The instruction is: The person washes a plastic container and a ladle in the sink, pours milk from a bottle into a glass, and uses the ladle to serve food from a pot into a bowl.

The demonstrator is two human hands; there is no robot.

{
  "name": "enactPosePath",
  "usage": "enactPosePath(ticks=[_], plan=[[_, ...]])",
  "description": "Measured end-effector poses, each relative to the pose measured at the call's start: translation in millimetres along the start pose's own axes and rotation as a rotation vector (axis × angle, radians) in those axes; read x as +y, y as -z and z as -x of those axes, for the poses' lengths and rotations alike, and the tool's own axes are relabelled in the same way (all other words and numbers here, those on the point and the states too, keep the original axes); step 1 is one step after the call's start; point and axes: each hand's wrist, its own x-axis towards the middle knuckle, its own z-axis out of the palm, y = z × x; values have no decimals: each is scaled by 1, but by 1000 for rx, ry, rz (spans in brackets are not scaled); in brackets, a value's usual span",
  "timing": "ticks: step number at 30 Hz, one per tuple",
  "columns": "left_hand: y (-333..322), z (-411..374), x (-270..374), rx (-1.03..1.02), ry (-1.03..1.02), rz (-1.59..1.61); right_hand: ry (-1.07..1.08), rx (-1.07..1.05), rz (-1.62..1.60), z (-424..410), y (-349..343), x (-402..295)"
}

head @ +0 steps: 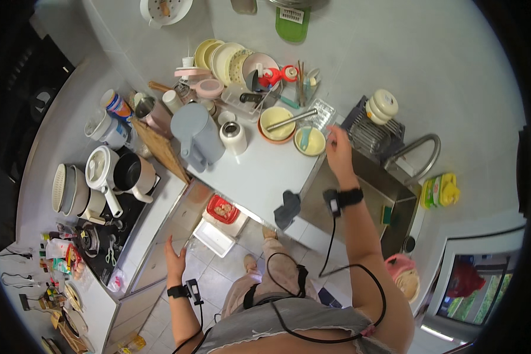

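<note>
My right hand [340,155] is over the sink's back left corner, its fingers partly curled and partly hidden. Just left of it stands a small yellow bowl [319,144] holding a teal-handled utensil [305,138]. Beside that, a metal rod [292,120] lies across a larger yellow bowl [272,116]. A crinkled clear plastic tray [323,114] is behind the fingertips. My left hand [175,263] hangs above the floor by the cabinet fronts, fingers apart, with nothing in it. Both wrists carry strapped, cabled devices.
A grey pitcher [199,132] and a white bottle [234,144] stand on the counter [256,177]. A dark cloth [287,210] hangs over its front edge. The steel sink [321,194] has a curved faucet [436,150]. Pots [130,172] crowd the stove. Low down sits a red tray [223,209].
</note>
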Motion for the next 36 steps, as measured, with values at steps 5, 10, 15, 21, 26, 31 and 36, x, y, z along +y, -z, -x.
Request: enactPosePath(ticks=[5, 10, 15, 21, 26, 31, 36], plan=[[-12, -9, 31, -27, 70, -69, -80, -65, 270, -191, -25, 52], [-14, -12, 52, 4, 168, -53, -372, -88, 496, -256, -73, 98], [-15, -18, 68, -1, 183, -69, -280, -46, 658, -268, -85, 82], [-16, -23, 69, -4, 229, -60, -131, -180, 706, -277, -88, 75], [-14, -41, 75, -31, 158, -74, -161, -170, 685, -280, -81, 72], [-14, -64, 81, -47, 68, -115, -114, -168, 556, -288, -74, 84], [-10, -70, 81, -140, 104, -76, -51, -108, 319, -290, -73, 87]])
